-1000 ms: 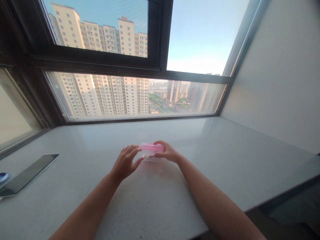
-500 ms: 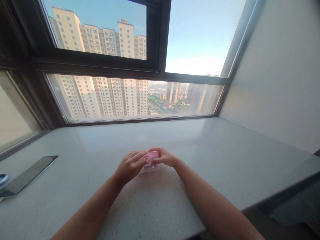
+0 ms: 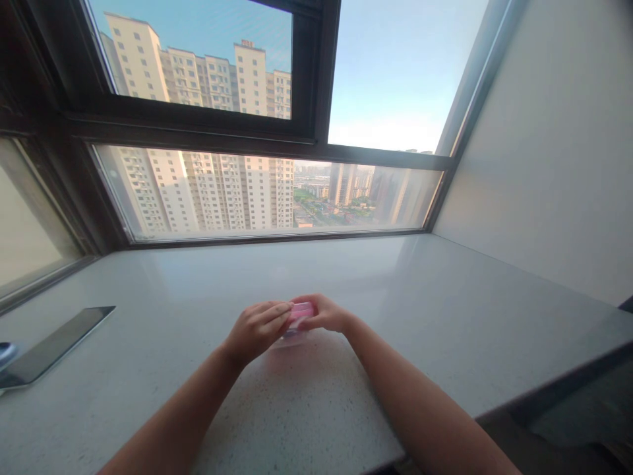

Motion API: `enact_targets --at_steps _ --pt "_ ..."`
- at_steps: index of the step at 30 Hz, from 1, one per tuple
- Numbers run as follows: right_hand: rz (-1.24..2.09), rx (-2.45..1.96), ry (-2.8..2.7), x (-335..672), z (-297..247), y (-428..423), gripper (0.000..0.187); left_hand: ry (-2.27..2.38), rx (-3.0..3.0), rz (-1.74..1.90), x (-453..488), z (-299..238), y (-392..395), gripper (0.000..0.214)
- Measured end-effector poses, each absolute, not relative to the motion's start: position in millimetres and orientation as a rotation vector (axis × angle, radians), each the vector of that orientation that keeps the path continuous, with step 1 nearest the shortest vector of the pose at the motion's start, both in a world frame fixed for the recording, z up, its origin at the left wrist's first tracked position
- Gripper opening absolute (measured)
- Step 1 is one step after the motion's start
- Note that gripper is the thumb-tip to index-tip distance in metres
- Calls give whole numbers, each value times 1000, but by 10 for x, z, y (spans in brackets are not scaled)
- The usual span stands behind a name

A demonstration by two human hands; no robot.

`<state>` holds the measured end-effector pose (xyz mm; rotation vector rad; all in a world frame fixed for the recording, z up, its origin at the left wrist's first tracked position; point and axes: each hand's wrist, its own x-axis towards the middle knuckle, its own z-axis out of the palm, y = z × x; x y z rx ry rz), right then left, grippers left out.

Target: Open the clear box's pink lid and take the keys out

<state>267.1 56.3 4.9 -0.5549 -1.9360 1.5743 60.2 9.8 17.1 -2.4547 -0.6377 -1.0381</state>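
On a pale counter (image 3: 445,316) below a window, the left hand (image 3: 254,330) and right hand (image 3: 326,313) both clasp a small pink-lidded box (image 3: 301,311) between them.

Speckled stone and clear plastic

The bench (image 3: 445,310) is seen as pale speckled stone, smooth with a soft sheen. On it, a small box (image 3: 298,316) of clear plastic with a glossy pink plastic lid is found. Left of the box, a dark, glossy, glass-faced slab (image 3: 54,343) is laid.
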Motion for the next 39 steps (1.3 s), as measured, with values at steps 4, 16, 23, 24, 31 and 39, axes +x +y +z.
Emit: enact_targets --at_steps 4,16,23,24,31,39 --pt "1403 -493 -1972 2643 47 554 79 -757 -2451 -1125 511 149 163 31" --pt "1457 -428 -1940 2616 -43 574 135 -1527 -2428 -1394 356 65 233 35" --pt "1453 -416 -1925 2610 -106 630 134 -1824 -2380 -1812 373 13 323 43" --pt "1459 -420 -1920 2607 -113 636 134 -1846 -2395 -1881 371 -7 345 45" --pt "1523 -495 -1933 2666 -108 641 130 -2069 -2313 -2181 356 -134 457 51" --pt "1073 -983 -1945 2785 -32 749 48 -2308 -2296 -2192 353 -156 477 56"
